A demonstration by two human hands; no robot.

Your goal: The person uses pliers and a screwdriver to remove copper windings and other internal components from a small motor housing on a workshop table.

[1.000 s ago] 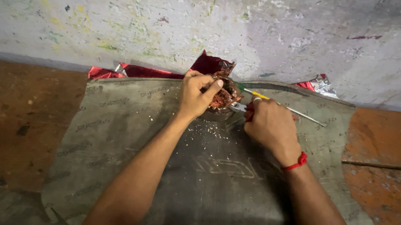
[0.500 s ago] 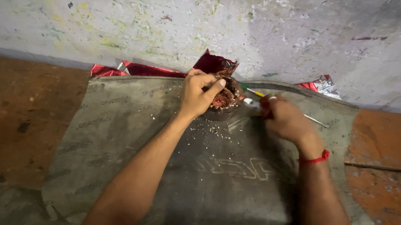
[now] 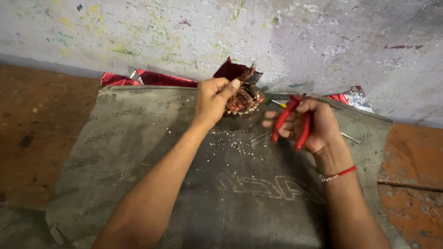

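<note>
Your left hand [image 3: 214, 99] is curled shut around a rusty reddish-brown part [image 3: 243, 96], thumb pressed over its top edge, holding it on the grey mat [image 3: 127, 149] close to the paint-flecked wall [image 3: 186, 25]. Your right hand [image 3: 311, 124] grips red-handled pliers [image 3: 292, 121], fingers wrapped about both handles, just beside that part. Pale crumbs [image 3: 231, 140] dot the mat beneath.
</note>
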